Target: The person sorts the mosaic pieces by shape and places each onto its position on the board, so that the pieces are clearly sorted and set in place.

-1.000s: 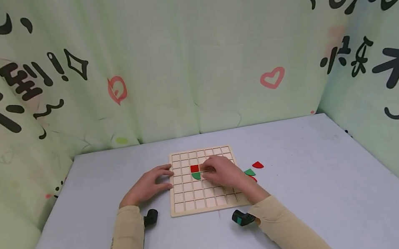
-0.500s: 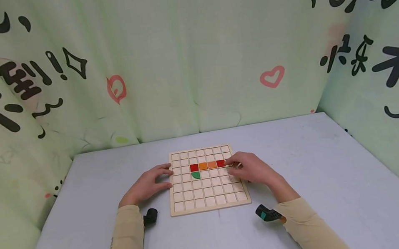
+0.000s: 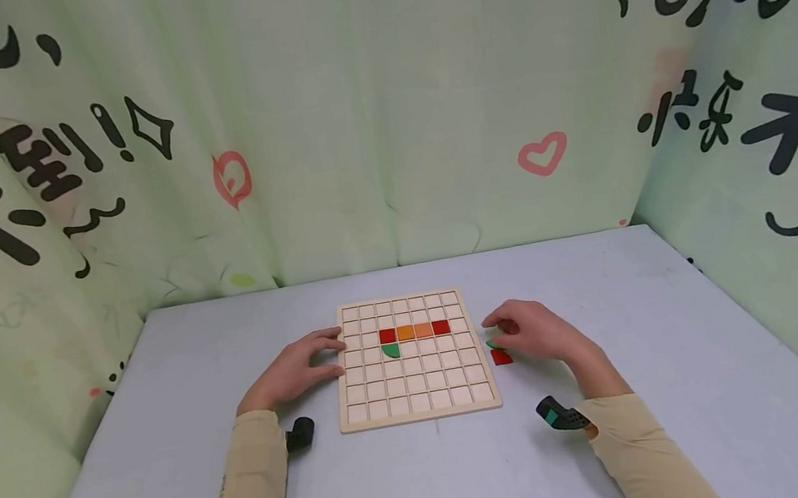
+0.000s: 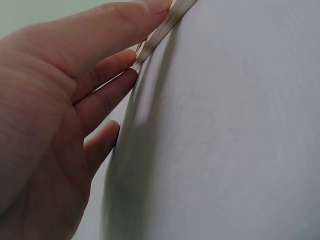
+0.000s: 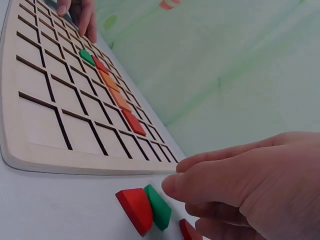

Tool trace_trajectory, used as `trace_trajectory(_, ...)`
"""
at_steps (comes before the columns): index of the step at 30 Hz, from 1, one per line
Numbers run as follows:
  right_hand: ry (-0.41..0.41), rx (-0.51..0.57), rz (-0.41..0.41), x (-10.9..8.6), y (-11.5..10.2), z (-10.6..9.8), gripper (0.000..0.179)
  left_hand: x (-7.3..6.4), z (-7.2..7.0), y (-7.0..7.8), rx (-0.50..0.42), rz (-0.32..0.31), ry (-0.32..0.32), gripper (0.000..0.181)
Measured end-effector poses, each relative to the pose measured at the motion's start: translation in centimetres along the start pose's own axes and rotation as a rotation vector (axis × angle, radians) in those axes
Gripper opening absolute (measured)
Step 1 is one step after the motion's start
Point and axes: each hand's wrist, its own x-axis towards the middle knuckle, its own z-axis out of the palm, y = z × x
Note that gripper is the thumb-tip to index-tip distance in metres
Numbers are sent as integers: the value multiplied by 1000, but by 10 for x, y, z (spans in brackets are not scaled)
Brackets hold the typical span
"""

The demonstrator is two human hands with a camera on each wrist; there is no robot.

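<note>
A pale wooden grid board (image 3: 421, 413) lies on the table. One row of its cells holds a red square (image 3: 388, 335), an orange square (image 3: 406, 332), a second orange square (image 3: 423, 330) and another red square (image 3: 441, 327). Below the first red one sits a green quarter-circle piece (image 3: 391, 351). My left hand (image 3: 297, 370) touches the board's left edge with extended fingers and thumb. Right of the board, my right hand (image 3: 539, 331) hovers with thumb and fingertips close over a loose green piece (image 5: 159, 207). Beside that are a red piece (image 5: 135, 210) and another red piece (image 5: 189, 230), partly hidden by fingers.
The white table (image 3: 249, 487) spreads around the board. A patterned pale green curtain (image 3: 382, 117) stands behind and at both sides. A black wrist camera (image 3: 301, 434) is strapped on the left wrist, another black wrist camera (image 3: 560, 413) on the right.
My right hand has moved right, off the board to the loose pieces. The orange squares and right-hand red square, hidden by the hand at first, now show in the row. My left hand stays put.
</note>
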Motion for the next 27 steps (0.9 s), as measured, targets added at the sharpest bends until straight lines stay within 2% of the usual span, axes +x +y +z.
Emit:
trace_trajectory(9, -74, 7, -3, -2, 7, 0, 29, 0, 0, 0, -9, 1, 1, 43)
trace_trajectory(27, -43, -46, -11, 2, 6, 6, 26, -1, -1, 2, -6, -12, 2, 44)
